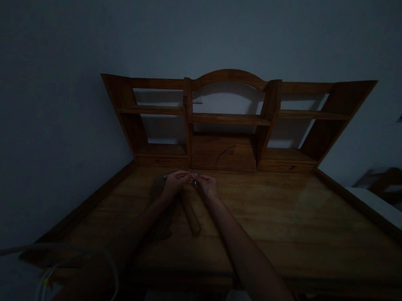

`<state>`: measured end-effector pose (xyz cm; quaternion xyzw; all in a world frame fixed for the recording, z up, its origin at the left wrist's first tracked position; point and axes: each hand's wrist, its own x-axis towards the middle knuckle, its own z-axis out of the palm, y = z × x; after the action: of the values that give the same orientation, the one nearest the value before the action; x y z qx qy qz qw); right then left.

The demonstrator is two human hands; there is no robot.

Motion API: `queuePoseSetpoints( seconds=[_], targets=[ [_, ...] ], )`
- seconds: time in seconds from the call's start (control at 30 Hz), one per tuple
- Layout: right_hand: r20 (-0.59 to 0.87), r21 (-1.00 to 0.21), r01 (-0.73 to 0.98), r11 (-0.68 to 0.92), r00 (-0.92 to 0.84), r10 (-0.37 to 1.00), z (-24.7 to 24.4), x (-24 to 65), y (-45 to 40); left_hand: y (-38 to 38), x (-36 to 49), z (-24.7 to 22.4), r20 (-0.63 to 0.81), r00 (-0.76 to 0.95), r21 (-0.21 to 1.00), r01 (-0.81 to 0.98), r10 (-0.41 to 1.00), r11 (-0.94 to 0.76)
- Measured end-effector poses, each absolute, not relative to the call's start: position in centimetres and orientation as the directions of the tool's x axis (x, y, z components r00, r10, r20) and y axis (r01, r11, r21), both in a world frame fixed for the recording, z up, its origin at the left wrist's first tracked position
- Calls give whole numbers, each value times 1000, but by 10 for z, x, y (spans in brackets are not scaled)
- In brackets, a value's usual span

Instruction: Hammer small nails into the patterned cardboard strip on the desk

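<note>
Left hand (pixel 178 180): closes to a pinch at the left side of a small striped metallic part (pixel 195 175). Right hand (pixel 207 185): pinches the same part from the right, with thumb and fingers nearly together. Locate the part directly between both sets of fingertips, over the rear of the desk (pixel 268 212); too dark to identify further. Under the left hand, note a wooden-handled tool (pixel 190 213), lying aslant, with metal end just left of that hand. Beyond, note a wooden shelf unit (pixel 229 119) before a pale wall (pixel 227 30). At lower left, note a looping pale cable (pixel 112 263).
</note>
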<state>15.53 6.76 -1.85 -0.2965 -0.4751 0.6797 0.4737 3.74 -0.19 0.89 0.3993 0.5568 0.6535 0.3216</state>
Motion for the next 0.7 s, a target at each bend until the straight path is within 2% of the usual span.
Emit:
queuePoseSetpoints(
  seconds=[0.2, 0.4, 0.53, 0.7],
  targets=[
    [90, -969, -247, -8, -383, 919, -17, 161, 67, 2, 31, 5, 86, -411, 995, -17, 908, -101],
    [99, -973, -229, 14, -360, 928, -19, 160, 66, 0, 22, 2, 238, -406, 944, 312, 882, -111],
    [42, -964, -256, -66, -396, 917, -20, 159, 66, -1, 20, 0, 205, -349, 956, 272, 914, -111],
    [-73, -931, -268, -248, -529, 846, -15, 164, 65, 1, 20, 1, 194, -303, 963, 242, 933, -121]
  ],
)
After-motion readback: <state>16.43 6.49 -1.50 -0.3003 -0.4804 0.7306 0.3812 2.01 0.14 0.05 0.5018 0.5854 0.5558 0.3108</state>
